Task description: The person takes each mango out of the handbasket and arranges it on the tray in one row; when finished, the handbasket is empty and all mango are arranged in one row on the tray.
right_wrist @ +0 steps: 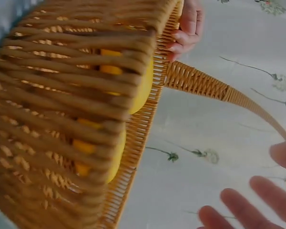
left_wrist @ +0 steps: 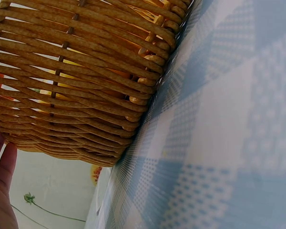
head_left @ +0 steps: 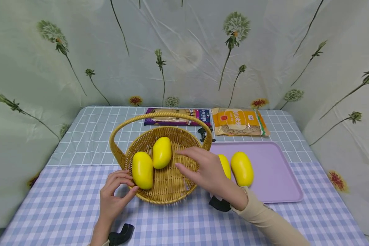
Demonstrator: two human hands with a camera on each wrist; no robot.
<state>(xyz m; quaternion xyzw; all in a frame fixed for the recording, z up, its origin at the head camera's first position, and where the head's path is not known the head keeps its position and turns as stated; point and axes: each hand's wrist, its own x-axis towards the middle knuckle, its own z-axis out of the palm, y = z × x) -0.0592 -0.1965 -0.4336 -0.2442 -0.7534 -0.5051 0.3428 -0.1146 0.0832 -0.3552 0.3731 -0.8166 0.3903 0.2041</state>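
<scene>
A woven wicker basket (head_left: 166, 200) with a tall arched handle stands on the checked cloth. Inside it, two yellow mangoes lie side by side: one mango (head_left: 142, 171) at the left wall, another mango (head_left: 162, 152) nearer the middle. My left hand (head_left: 115, 193) grips the basket's left rim, its fingers curled over the edge in the right wrist view. Over the basket's right side hovers my right hand (head_left: 203, 167), fingers extended and nothing between them. On a lilac tray (head_left: 276, 171) to the right lie a mango (head_left: 242, 169) and a second mango (head_left: 224, 165), partly hidden by my right hand.
Behind the basket lie a purple noodle packet (head_left: 178, 116) and an orange grain bag (head_left: 240, 122). A small black object (head_left: 206, 134) sits near the handle's right foot. A flower-print curtain (head_left: 184, 54) hangs behind the table.
</scene>
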